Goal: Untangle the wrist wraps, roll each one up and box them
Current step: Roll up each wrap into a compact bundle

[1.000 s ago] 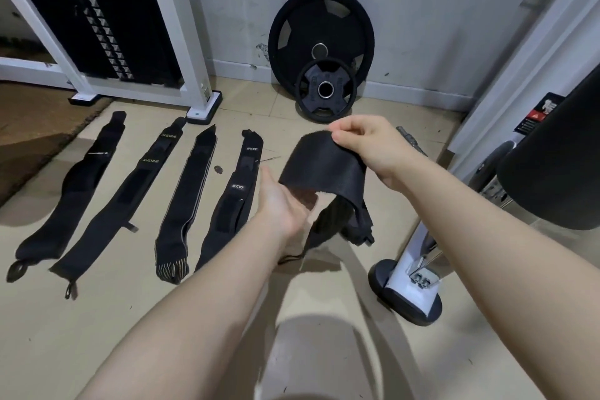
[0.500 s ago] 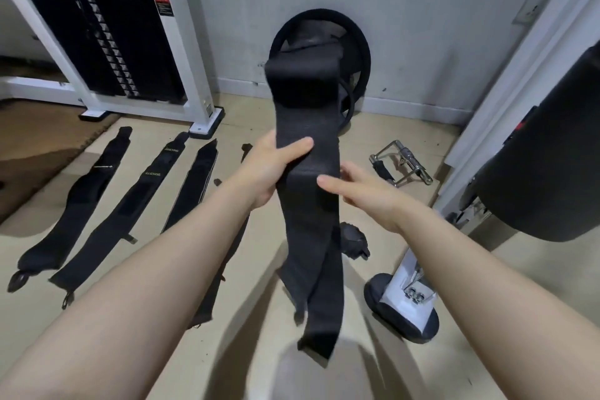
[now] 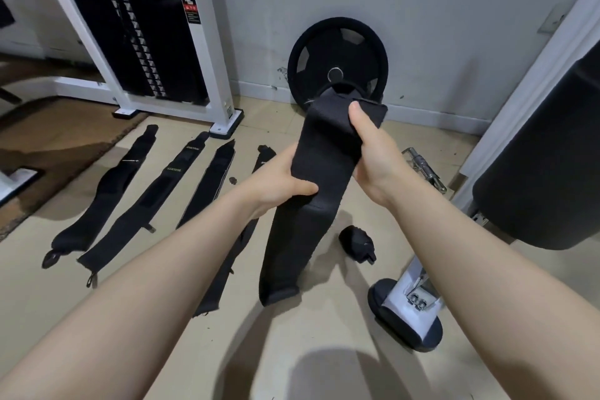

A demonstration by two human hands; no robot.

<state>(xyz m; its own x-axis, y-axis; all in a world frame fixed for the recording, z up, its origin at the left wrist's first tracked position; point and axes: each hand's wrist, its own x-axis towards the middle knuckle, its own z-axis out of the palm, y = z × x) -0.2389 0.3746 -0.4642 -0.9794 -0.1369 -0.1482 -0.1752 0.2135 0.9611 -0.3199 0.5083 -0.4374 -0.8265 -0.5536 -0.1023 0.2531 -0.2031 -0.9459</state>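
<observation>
I hold one long black wrist wrap (image 3: 311,201) up in the air, its lower end hanging just above the floor. My left hand (image 3: 279,183) pinches its left edge near the middle. My right hand (image 3: 373,153) grips the top end, where the fabric folds over my thumb. Several other black wraps lie flat side by side on the tan floor to the left, among them the far-left wrap (image 3: 107,191), a second wrap (image 3: 152,204) and a third wrap (image 3: 211,182). A fourth is mostly hidden behind my left forearm. A small crumpled black wrap (image 3: 357,243) lies right of the hanging one.
A black weight plate (image 3: 337,58) leans on the back wall. A white cable machine with a weight stack (image 3: 143,42) stands at the back left. A white machine foot (image 3: 409,315) and a dark pad (image 3: 545,153) stand at the right. A metal cable handle (image 3: 425,169) lies behind my right wrist.
The wrap's top end, which stood high above my hands, has come down and my right hand has moved up to grip it. My left hand keeps its hold on the side.
</observation>
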